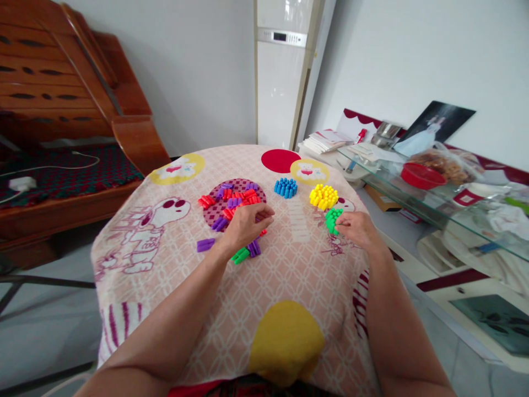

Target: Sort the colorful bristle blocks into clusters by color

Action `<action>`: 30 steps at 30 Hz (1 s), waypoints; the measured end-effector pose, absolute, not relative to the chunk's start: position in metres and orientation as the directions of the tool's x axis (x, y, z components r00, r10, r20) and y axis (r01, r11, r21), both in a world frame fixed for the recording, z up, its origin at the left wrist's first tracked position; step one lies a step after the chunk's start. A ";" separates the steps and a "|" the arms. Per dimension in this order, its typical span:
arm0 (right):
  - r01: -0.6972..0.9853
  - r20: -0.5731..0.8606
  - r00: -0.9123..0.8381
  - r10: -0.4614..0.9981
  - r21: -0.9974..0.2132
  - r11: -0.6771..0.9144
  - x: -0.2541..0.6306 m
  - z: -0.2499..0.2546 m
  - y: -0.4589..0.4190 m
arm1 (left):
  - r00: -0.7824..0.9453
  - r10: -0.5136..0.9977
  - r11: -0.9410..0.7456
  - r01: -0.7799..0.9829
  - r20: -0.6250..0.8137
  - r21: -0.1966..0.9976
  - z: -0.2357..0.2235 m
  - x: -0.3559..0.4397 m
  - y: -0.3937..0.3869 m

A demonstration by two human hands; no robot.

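Observation:
My right hand (356, 228) is at the right of the table, its fingertips pinched at the near edge of a cluster of green peg-like plastic pieces (332, 219). My left hand (248, 225) hovers over the near right side of a mixed pile, fingers curled towards the thumb; anything between them is too small to make out. Red pieces (236, 197) and purple pieces (205, 244) make up most of that pile. A few green pieces (240, 255) lie below my left wrist. Yellow pieces (323, 196) and blue pieces (285, 188) stand in separate clusters farther back.
A patterned cloth (289, 281) covers the table. A pale translucent strip (298, 220) lies between the clusters. On the right, a glass shelf (463, 207) carries a red bowl (422, 175) and other items. A wooden bench (78, 215) stands left.

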State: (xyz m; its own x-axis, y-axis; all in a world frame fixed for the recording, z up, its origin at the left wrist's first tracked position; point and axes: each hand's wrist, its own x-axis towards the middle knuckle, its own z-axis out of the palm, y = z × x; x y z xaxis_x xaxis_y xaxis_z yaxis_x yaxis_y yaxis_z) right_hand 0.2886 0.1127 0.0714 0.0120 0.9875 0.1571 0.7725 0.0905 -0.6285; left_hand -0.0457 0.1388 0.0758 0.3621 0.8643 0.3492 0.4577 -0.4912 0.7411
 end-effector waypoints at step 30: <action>0.608 0.289 -0.492 0.821 -0.561 0.562 0.145 0.045 0.086 | 0.587 0.793 -0.466 0.756 -0.163 0.459 0.094 -0.090 0.140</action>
State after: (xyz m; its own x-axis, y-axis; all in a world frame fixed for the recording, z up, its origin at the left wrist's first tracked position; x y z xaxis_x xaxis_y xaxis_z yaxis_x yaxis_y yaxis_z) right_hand 0.1448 0.0863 0.0451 -0.4924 0.8211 0.2889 0.6080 0.5619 -0.5609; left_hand -0.0898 0.1404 0.0945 0.5871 0.7930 -0.1627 0.7564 -0.4658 0.4592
